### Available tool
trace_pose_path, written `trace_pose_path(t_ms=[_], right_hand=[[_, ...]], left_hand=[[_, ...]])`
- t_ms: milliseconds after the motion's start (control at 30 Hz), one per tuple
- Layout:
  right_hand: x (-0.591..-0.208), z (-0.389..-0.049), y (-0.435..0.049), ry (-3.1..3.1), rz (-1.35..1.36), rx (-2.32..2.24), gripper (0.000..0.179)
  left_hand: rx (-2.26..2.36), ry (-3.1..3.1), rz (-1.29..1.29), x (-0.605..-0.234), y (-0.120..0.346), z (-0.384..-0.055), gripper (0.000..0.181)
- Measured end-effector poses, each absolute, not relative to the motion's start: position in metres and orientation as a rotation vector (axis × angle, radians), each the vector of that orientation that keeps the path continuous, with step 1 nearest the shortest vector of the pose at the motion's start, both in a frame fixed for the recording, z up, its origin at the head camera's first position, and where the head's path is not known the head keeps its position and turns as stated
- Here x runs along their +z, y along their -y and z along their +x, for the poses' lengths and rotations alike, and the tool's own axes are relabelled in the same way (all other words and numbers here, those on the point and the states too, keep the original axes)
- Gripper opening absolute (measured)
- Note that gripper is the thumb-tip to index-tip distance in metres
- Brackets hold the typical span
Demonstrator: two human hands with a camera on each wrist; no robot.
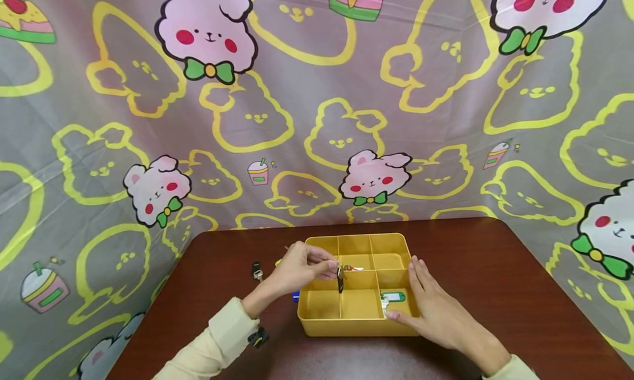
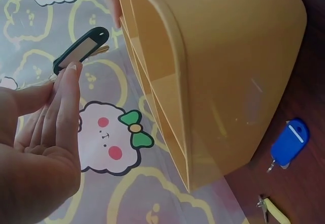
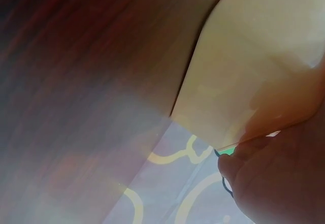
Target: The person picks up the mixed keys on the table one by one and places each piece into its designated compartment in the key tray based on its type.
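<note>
Over the middle of a yellow compartment box [image 1: 358,328], my left hand [image 1: 297,269] pinches a dark key tag [image 1: 340,280] at its fingertips. In the left wrist view that key tag [image 2: 77,53] shows a pale label, with part of a key behind it. My right hand [image 1: 441,309] rests on the right side of the box, fingers extended along the rim and thumb over the front right corner. A green key tag [image 1: 394,297] with a key lies in the front right compartment. Something red and white [image 1: 355,269] shows near the middle divider, partly hidden.
Left of the box on the brown table [image 1: 208,297] lie a black key tag [image 1: 256,269] with a key, a blue key tag [image 2: 290,142] and a yellow key tag [image 2: 277,213]. A patterned cloth [image 1: 297,126] hangs behind the table and at its sides.
</note>
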State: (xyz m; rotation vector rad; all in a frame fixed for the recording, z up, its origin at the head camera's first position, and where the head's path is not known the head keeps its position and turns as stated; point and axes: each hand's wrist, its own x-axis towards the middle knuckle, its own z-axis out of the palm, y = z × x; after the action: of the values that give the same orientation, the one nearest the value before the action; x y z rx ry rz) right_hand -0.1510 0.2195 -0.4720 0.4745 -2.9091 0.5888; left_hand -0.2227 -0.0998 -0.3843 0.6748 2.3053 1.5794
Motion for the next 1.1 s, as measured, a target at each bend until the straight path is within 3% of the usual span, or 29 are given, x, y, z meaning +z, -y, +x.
trace_pose_path(t_ms=[500,1100], right_hand=[[-0.473,-0.149,-0.221,2.894,0.483,0.589,0.12],[-0.473,-0.15,-0.22,2.906,0.47,0.59,0.12]], left_hand=[[1.537,-2.309,0.795,-0.375,0.088,-0.227,0.014],[1.492,-2.328,0.753,-0.378,0.075,-0.234,0.015]])
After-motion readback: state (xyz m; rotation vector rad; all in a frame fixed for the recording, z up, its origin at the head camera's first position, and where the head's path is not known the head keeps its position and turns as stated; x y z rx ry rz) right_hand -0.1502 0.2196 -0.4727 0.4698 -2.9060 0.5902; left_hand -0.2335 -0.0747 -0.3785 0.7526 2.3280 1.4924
